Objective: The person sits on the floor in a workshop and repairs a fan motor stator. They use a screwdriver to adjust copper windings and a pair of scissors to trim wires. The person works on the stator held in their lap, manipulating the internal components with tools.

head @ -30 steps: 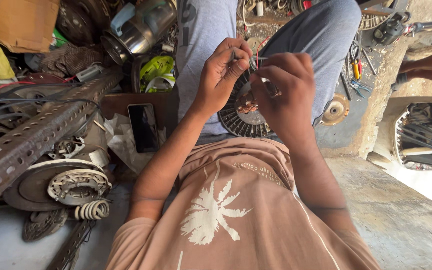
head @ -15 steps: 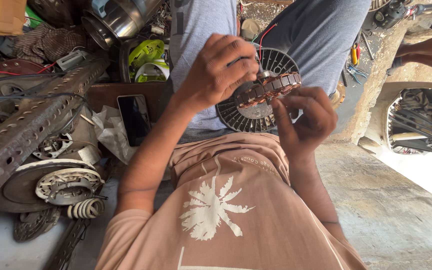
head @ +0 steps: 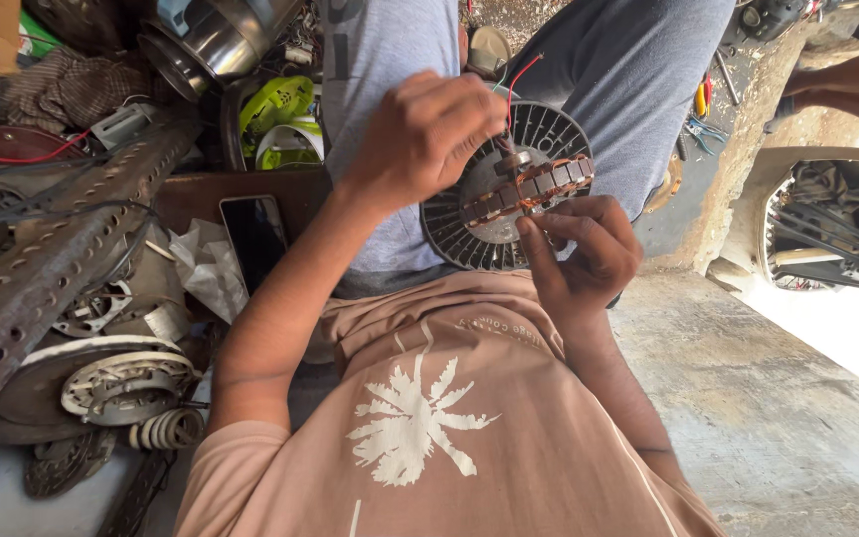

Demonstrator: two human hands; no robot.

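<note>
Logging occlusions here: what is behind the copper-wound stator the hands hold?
Behind the stator sits a dark finned fan housing, over grey trousers. The left hand and right hand cover its centre and lower edge.

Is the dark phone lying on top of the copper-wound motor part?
No, the phone lies off to the side among the clutter, apart from the motor part held by both hands.
</note>
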